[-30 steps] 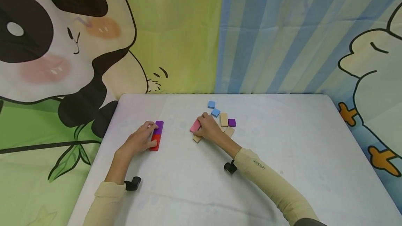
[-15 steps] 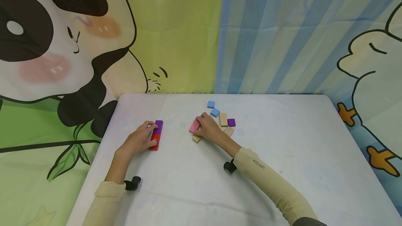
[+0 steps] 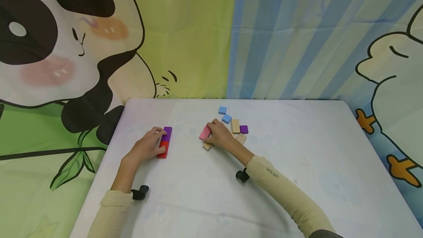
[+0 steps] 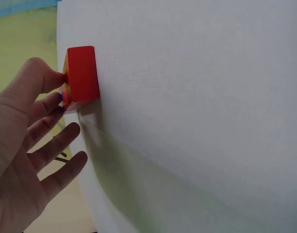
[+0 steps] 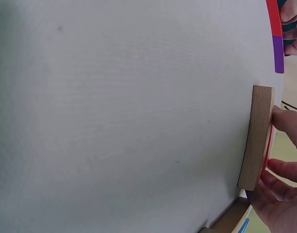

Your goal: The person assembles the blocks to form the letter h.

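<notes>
A purple block [image 3: 167,133] and a red block [image 3: 163,150] lie end to end on the left of the table. My left hand [image 3: 147,145] rests its fingers on the purple block and its thumb on the red one; the other fingers spread out in the left wrist view. Near the middle, my right hand [image 3: 219,134] pinches a pink block [image 3: 205,132] between thumb and fingers. A plain wooden block [image 3: 207,146] sits against the pink block's near end, partly covered by the hand. In the right wrist view, a wooden block [image 5: 257,138] hides most of the pink one.
Behind the right hand lie two small light-blue blocks [image 3: 226,119], a wooden block [image 3: 235,126], a small purple block [image 3: 243,129] and another wooden block [image 3: 241,139]. The white table [image 3: 297,150] ends at a patterned cloth backdrop [image 3: 185,39].
</notes>
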A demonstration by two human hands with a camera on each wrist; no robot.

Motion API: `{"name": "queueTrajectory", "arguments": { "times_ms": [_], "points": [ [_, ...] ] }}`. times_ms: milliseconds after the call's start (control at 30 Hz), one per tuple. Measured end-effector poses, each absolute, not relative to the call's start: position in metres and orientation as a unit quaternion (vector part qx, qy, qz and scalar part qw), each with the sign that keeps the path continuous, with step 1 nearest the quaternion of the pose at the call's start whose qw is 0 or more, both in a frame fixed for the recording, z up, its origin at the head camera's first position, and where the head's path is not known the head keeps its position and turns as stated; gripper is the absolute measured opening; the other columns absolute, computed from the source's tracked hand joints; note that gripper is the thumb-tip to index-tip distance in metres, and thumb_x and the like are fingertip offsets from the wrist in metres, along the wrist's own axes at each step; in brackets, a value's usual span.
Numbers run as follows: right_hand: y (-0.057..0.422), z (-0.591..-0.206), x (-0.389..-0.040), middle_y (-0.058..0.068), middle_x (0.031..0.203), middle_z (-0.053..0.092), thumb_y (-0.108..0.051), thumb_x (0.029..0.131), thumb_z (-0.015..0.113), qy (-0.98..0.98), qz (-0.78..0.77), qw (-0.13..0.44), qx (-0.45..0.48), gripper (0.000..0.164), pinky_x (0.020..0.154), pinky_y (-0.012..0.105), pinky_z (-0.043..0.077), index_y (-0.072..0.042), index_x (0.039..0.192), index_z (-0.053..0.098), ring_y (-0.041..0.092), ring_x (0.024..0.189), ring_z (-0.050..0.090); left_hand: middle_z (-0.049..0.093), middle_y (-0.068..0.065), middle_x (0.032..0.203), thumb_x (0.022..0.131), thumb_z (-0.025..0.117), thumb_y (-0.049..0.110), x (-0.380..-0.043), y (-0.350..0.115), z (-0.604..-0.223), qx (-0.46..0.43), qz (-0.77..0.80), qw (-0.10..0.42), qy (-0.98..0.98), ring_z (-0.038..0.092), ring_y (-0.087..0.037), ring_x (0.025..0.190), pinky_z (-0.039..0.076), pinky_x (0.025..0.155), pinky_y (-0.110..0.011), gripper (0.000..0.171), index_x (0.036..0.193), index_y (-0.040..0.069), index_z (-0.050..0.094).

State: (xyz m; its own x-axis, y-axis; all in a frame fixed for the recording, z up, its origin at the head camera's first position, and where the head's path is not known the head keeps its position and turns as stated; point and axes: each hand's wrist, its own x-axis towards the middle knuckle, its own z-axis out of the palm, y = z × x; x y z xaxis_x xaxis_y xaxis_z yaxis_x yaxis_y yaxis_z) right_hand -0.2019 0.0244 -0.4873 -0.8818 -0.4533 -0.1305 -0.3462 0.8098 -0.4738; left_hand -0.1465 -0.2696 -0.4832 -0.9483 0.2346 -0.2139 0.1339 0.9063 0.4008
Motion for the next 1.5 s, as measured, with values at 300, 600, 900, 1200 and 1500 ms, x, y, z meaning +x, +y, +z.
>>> {"name": "queueTrajectory", "arguments": {
  "times_ms": [300, 600, 900, 1200, 1500],
  "points": [
    [0.021, -0.488, -0.203, 0.012, 0.121, 0.056, -0.036, 0.085, 0.074, 0.947, -0.211, 0.127, -0.206, 0.062, 0.084, 0.03, 0.05, -0.004, 0.134, 0.054, 0.019, 0.098, 0.052, 0.039, -0.016, 0.144, 0.085, 0.073, 0.023, -0.147, -0.272, -0.484, 0.09, 0.195, 0.13, 0.968, 0.04, -0.038, 0.133, 0.048, 0.098, -0.058, 0.065, 0.143, 0.011, 0.045],
    [0.016, -0.492, -0.204, 0.011, 0.117, 0.055, -0.038, 0.086, 0.072, 0.952, -0.176, 0.12, -0.219, 0.059, 0.084, 0.03, 0.051, -0.003, 0.13, 0.055, 0.018, 0.096, 0.052, 0.041, -0.016, 0.143, 0.087, 0.071, 0.022, -0.146, -0.274, -0.485, 0.089, 0.203, 0.127, 0.967, 0.04, -0.038, 0.133, 0.046, 0.1, -0.059, 0.06, 0.141, 0.01, 0.048],
    [0.012, -0.487, -0.201, 0.013, 0.115, 0.056, -0.037, 0.082, 0.075, 0.946, -0.198, 0.088, -0.241, 0.062, 0.082, 0.028, 0.052, 0.001, 0.127, 0.057, 0.019, 0.095, 0.053, 0.041, -0.014, 0.143, 0.09, 0.069, 0.022, -0.146, -0.275, -0.486, 0.094, 0.212, 0.124, 0.965, 0.039, -0.037, 0.133, 0.045, 0.103, -0.057, 0.055, 0.14, 0.01, 0.049],
    [0.001, -0.481, -0.202, 0.012, 0.116, 0.055, -0.039, 0.082, 0.075, 0.936, -0.213, 0.099, -0.263, 0.064, 0.083, 0.029, 0.052, 0.0, 0.129, 0.056, 0.019, 0.097, 0.053, 0.042, -0.014, 0.142, 0.09, 0.068, 0.021, -0.147, -0.274, -0.487, 0.094, 0.224, 0.122, 0.962, 0.039, -0.036, 0.133, 0.044, 0.104, -0.057, 0.053, 0.139, 0.009, 0.05],
    [-0.005, -0.48, -0.206, 0.013, 0.121, 0.054, -0.041, 0.083, 0.074, 0.932, -0.211, 0.118, -0.269, 0.065, 0.087, 0.03, 0.052, -0.001, 0.131, 0.055, 0.019, 0.101, 0.053, 0.041, -0.015, 0.142, 0.091, 0.067, 0.02, -0.146, -0.27, -0.484, 0.095, 0.22, 0.121, 0.963, 0.04, -0.037, 0.133, 0.044, 0.105, -0.056, 0.052, 0.139, 0.008, 0.05]
  ]
}}
